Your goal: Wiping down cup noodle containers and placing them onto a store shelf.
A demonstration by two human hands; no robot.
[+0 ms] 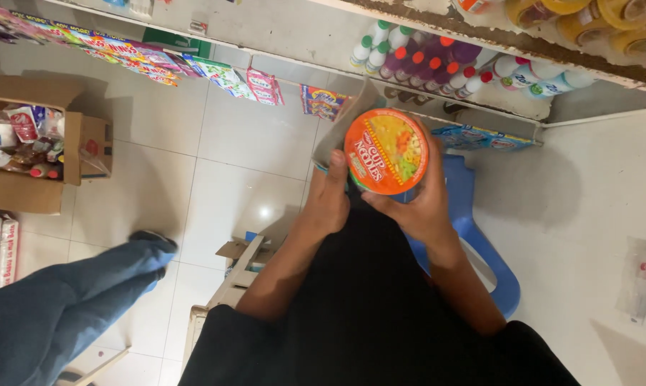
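Observation:
I hold a round instant noodle cup with an orange lid, its top turned toward the camera. My right hand grips its right side and underside. My left hand is on the cup's left side and also pinches a grey cloth-like sheet that stands up behind the cup. Both forearms reach out over my black clothing. The body of the cup is mostly hidden behind the lid and my fingers.
A blue plastic stool stands under my hands. Shelves with bottles and hanging snack packets run along the top. An open cardboard box of goods sits left. Another person's jeans leg and a wooden crate are below.

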